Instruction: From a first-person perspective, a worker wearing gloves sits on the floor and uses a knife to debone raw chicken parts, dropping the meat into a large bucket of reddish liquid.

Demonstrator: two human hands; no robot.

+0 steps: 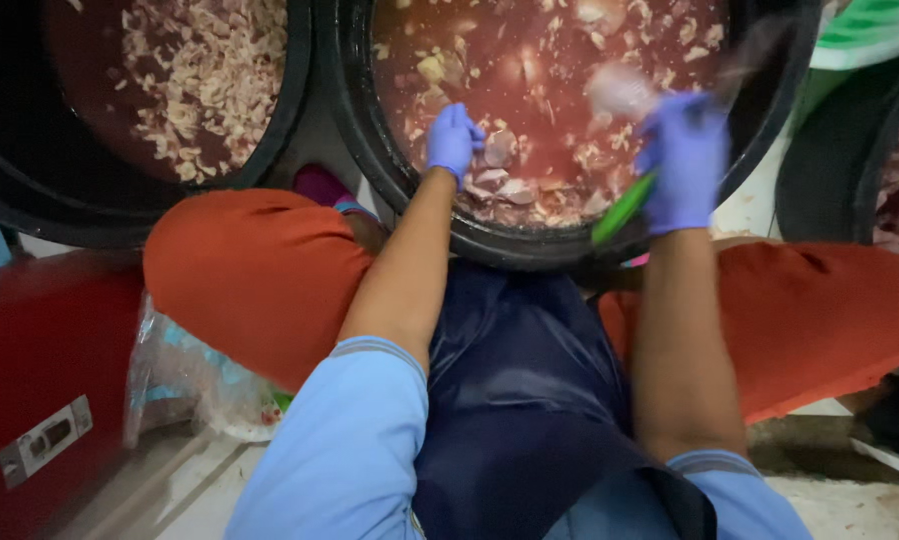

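Note:
My left hand [454, 140], in a blue glove, reaches into a black tub [390, 170] of reddish liquid and pale meat pieces [515, 185]; its fingers are closed on pieces at the near rim. My right hand [685, 160], also gloved blue, grips a green-handled knife [622, 210] and is blurred with motion. A pale piece [620, 92] sits just above that hand; whether the hand holds it is unclear. My knees in orange trousers [260, 270] frame the tub, with a dark blue apron [515, 380] between them.
A second black tub [290, 110] with reddish liquid and chopped pale bits stands at the upper left. A green container [870, 35] and another dark tub [820, 180] are at the right. A red box [40, 380] and a clear plastic bag [185, 380] lie at the lower left.

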